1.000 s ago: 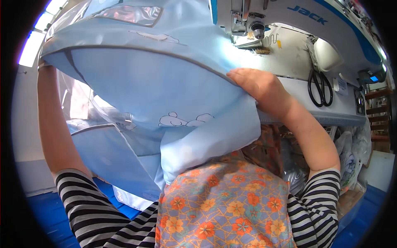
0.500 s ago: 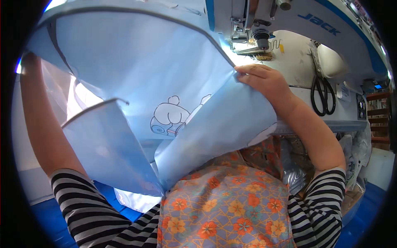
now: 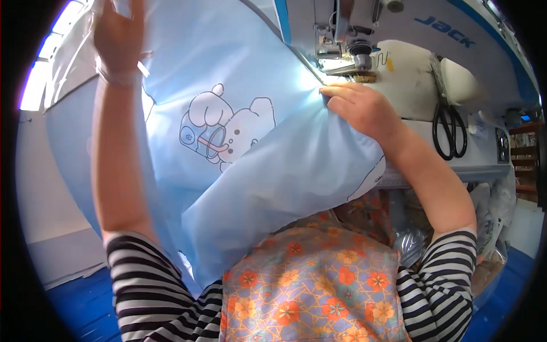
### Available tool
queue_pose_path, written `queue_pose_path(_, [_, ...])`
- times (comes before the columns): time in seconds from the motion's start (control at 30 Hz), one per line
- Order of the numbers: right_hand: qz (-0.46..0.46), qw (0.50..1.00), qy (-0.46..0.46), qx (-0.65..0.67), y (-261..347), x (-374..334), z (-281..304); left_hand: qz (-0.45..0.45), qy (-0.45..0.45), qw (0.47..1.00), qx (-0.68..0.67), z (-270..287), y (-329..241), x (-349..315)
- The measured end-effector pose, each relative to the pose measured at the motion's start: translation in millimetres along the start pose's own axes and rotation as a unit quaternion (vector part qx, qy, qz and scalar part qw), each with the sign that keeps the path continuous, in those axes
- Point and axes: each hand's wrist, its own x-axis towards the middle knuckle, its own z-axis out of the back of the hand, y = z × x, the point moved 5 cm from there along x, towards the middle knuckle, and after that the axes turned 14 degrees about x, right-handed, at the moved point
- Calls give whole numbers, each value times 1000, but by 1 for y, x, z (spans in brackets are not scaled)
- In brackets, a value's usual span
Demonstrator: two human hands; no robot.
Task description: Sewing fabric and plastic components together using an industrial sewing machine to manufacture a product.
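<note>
Firstly, the left hand (image 3: 118, 40) is blurred, fingertips out of frame, grip undeterminable; blue cloth (image 3: 256, 182) spans the middle; the right hand (image 3: 358, 105) pinches its edge near the sewing machine (image 3: 421, 17); scissors (image 3: 444, 102) lie farther right.

Tabletop (image 3: 420, 132): pale, w/ sewing machine (image 3: 487, 65) (white, blue trim) mounted on top. Scissors (image 3: 444, 107) w/ blk. handles lie R of the needle area, handles twd. front edge, blades pointing away; a sm. yellow piece (image 3: 390, 64) sits btwn. scissors & needle area. Lt. blue printed fabric (image 3: 228, 43) extends over the L side, adj. to needle area; surface contact underneath is hidden.
</note>
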Motion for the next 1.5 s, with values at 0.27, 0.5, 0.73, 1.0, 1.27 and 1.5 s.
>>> queue_pose_path(0.27, [11, 996, 5, 86, -2, -3, 11, -200, 317, 903, -209, -2, -135, -173])
queue_pose_path(0.5, [-14, 996, 40, 79, -9, 2, 13, -207, 346, 901, -156, -3, -151, -177])
queue_pose_path(0.73, [-34, 990, 125, 50, -17, 13, 13, -182, 307, 917, -181, -19, -151, -180])
queue_pose_path(1.0, [-132, 977, 157, 54, -20, 16, 19, -157, 326, 913, -190, -40, -152, -186])
queue_pose_path(1.27, [-2, 980, 196, -43, -12, 17, 20, -124, 512, 799, -289, 34, -146, -159])
queue_pose_path(1.5, [7, 982, 185, -39, -17, 11, 9, -128, 534, 834, -52, 142, -168, -244])
